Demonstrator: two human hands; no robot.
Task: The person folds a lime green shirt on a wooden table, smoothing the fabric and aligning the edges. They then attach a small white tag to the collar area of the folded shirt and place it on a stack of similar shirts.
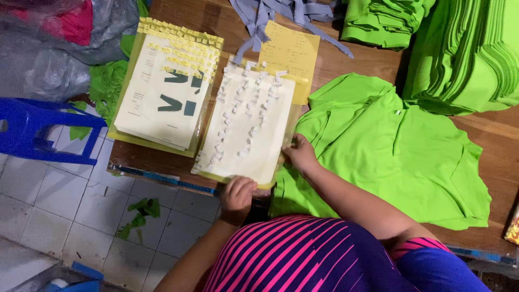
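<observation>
— Where is the sheet of little tags (pixel 246 127) on my head camera?

— I see it on the wooden table (pixel 357 57), just left of the green shirt (pixel 394 154). Its long side runs away from me.

— Which hand is closer?

— Both touch it. My right hand (pixel 300 154) pinches its right edge, next to the shirt. My left hand (pixel 237 193) is curled over its near edge. I cannot tell if that hand grips it tight. The other sheet (pixel 162 92) lies further left of the shirt, untouched.
</observation>
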